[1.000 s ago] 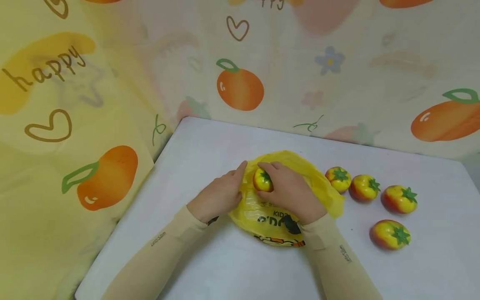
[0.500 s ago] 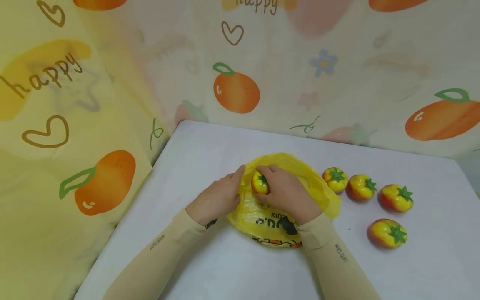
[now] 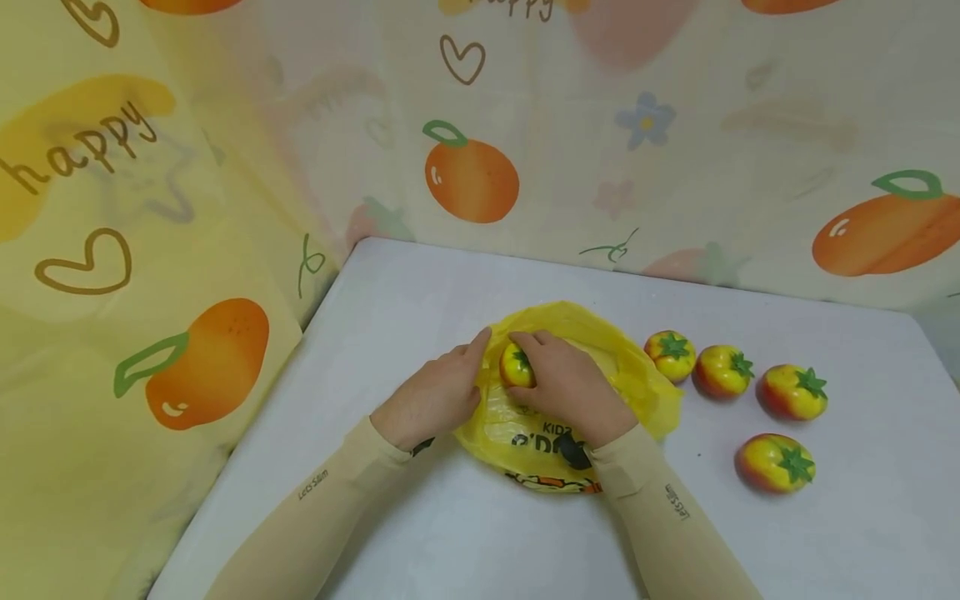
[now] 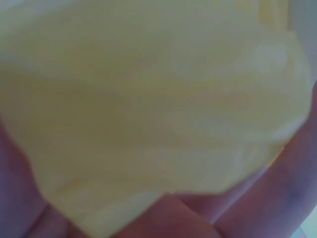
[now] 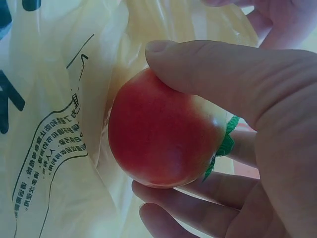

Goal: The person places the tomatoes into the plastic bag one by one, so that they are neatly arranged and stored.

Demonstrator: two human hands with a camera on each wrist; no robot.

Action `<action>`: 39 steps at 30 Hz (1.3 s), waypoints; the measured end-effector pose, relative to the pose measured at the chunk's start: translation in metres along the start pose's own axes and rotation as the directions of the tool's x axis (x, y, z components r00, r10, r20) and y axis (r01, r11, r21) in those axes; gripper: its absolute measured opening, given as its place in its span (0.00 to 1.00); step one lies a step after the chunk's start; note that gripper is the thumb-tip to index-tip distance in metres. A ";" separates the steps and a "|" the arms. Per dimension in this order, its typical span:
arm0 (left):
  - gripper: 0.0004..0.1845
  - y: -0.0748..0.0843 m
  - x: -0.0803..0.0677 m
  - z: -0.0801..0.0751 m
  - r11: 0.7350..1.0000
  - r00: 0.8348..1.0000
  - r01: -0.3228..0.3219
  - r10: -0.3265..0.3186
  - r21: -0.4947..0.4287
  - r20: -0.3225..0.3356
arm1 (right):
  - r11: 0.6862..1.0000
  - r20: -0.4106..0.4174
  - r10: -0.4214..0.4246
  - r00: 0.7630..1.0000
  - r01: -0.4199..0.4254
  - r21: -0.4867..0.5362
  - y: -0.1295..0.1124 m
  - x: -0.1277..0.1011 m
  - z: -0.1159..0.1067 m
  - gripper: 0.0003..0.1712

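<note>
A yellow plastic bag (image 3: 498, 437) with black print lies spread on the table. My left hand (image 3: 435, 390) grips its left edge; in the left wrist view the yellow plastic (image 4: 163, 114) covers most of the fingers. My right hand (image 3: 566, 379) holds a red-and-yellow tomato (image 3: 516, 367) with a green star-shaped top, at the bag's opening. Close up in the right wrist view, my thumb presses one side of the tomato (image 5: 161, 129) and the fingers curl round the other, beside the bag's printed plastic (image 5: 54, 134).
To the right of the bag, several similar tomatoes rest on the white table (image 3: 420, 533): one (image 3: 670, 357) at the bag's edge, others (image 3: 723, 372) (image 3: 793, 392) farther right, and one (image 3: 775, 463) nearer me. A fruit-patterned cloth (image 3: 555, 150) hangs behind and at the left.
The whole scene shifts slightly as the head moves. Both hands keep their holds on the bag and the tomato; the tomato barely moves relative to the bag.
</note>
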State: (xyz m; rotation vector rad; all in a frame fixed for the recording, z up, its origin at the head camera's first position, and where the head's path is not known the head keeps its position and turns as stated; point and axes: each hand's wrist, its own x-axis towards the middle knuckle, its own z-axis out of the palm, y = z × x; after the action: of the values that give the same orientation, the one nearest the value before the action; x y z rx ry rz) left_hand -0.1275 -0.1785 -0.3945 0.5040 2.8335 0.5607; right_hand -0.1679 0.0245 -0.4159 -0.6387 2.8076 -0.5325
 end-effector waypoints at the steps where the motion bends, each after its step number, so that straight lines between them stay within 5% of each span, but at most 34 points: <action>1: 0.39 0.000 0.000 0.000 1.000 1.000 -0.002 0.002 0.001 0.000 | 1.000 -0.004 0.000 1.000 0.000 -0.001 0.000 0.000 0.000 0.45; 39: 0.39 0.010 -0.005 -0.006 1.000 1.000 0.022 -0.022 0.016 0.005 | 1.000 0.003 -0.008 1.000 0.008 0.002 0.005 0.004 0.004 0.44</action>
State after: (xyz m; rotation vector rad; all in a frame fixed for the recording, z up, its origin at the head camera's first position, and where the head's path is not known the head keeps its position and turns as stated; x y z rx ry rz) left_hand -0.1220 -0.1737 -0.3844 0.4762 2.8369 0.5326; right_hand -0.1717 0.0255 -0.4222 -0.6501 2.8025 -0.5360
